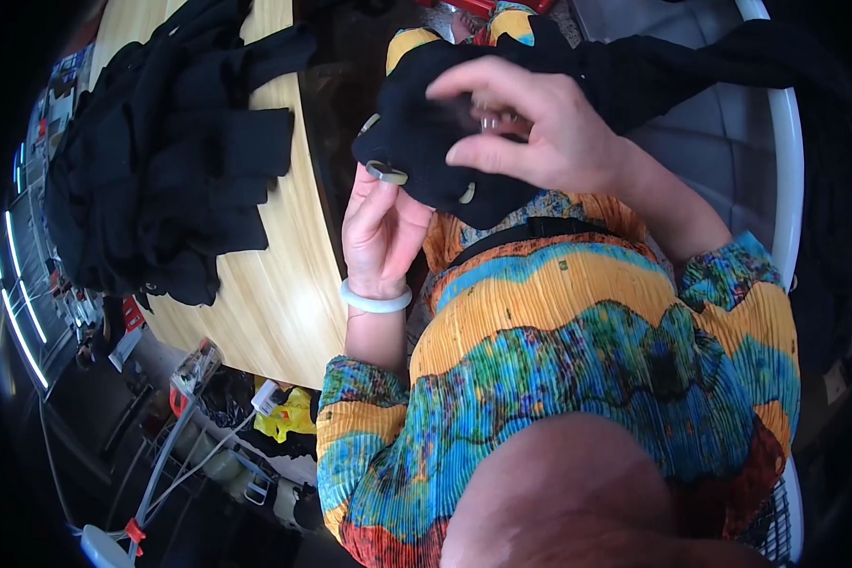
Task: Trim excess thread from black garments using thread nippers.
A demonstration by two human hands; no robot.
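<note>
A black garment (426, 114) with pale, shiny buttons lies bunched over my lap. Its edge is pinched in my left hand (388, 227), the thumb pressed beside a button (386, 172) and the other fingers partly under the cloth. Another button (467, 193) shows to the right of it, near the lower edge. Over the cloth, my right hand (563, 133) is held with thumb and forefinger spread apart and no cloth between them. Its other fingers are curled and slightly blurred, with a ring-like glint on one.
To the left, a pile of black garments (161, 161) covers much of a light wooden table (293, 303). A grey container with a white rim (784, 180) stands at my right, with black cloth (729, 66) draped across it. Below the table are a yellow bag (289, 417) and cables.
</note>
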